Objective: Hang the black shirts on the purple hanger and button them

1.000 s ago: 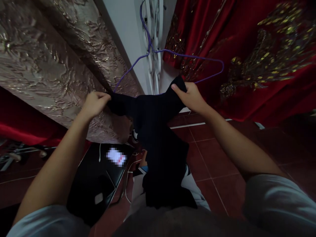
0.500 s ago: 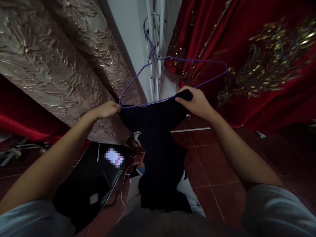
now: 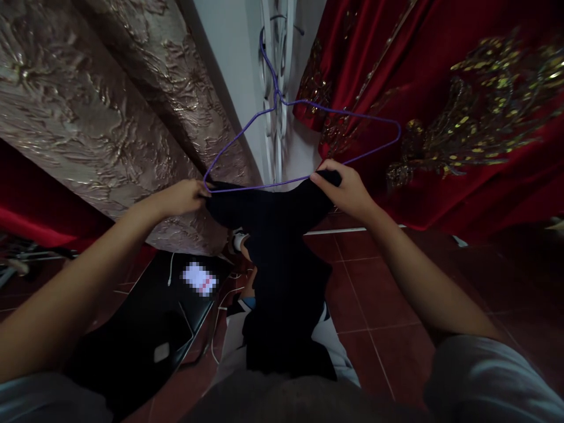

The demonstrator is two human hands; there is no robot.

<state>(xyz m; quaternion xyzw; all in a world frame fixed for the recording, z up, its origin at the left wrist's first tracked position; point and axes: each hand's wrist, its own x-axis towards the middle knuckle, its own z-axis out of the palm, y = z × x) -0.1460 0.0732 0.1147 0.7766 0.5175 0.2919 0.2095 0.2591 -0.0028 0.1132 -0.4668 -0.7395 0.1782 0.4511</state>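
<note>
A black garment (image 3: 288,264) hangs down in front of my body, wide at the top and narrower below; I cannot tell its exact kind. My left hand (image 3: 187,197) pinches its upper left corner, close against the left corner of a purple hanger (image 3: 247,128). With thumb and fingers closed, my right hand (image 3: 346,185) grips the garment's upper right part beside the hanger's lower bar. The bar runs along the garment's top edge. Upward and tilted, the hanger's hook lies in front of a white metal frame (image 3: 278,135); whether it is hooked there I cannot tell.
Textured beige curtains (image 3: 114,100) hang at the left, red curtains with gold sequins (image 3: 440,70) at the right. Below left stands a black table (image 3: 132,329) with a lit phone (image 3: 200,278), a white cable (image 3: 171,269) and a small white object (image 3: 161,351). The floor (image 3: 374,288) is red tile.
My left hand has shifted slightly left with the garment's corner and the hanger's left end. The hanger's right end sits a little lower. Both hands keep their hold.
</note>
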